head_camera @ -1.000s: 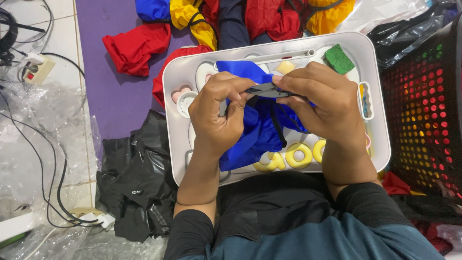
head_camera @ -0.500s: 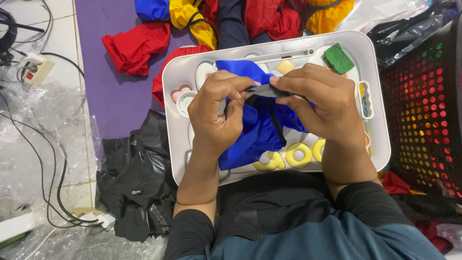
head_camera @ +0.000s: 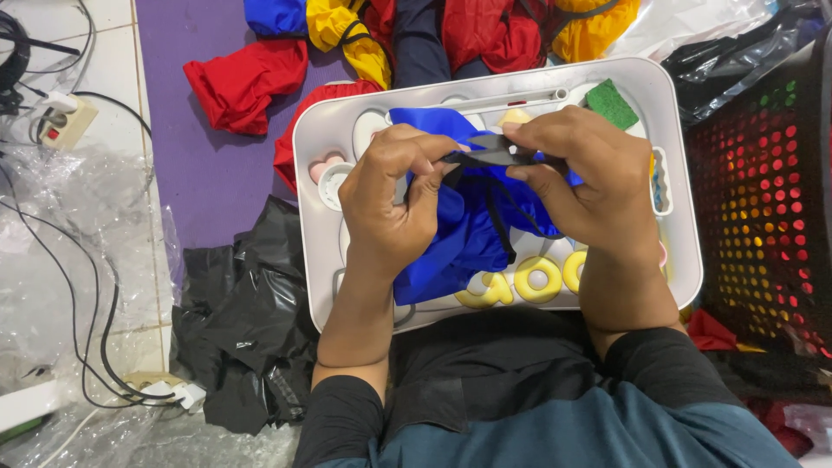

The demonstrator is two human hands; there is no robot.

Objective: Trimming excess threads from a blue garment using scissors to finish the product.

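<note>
From the head camera, we are seeing almost nothing shift over the last second: both hands are staying locked in the same pose over the white plastic lap tray, so the work is sitting in one slow, fine stage rather than moving on. The left hand is pinching a narrow black strap between thumb and fingers, and the right hand is gripping the strap's other end, thumb and forefinger closed on it, so the strap is stretching taut between them. Below, the blue fabric piece is hanging from that strap and draping onto the tray's middle, smooth and slightly shiny, with a second black strip running down it. The tray is rounded at its corners, with moulded recesses; a green sponge is lying at its far right corner and yellow ring shapes along its near edge. Beyond the tray, red, yellow and blue cloth pieces are lying crumpled on a purple mat; crinkled black plastic bags are lying at left, a perforated black basket at right.
</note>
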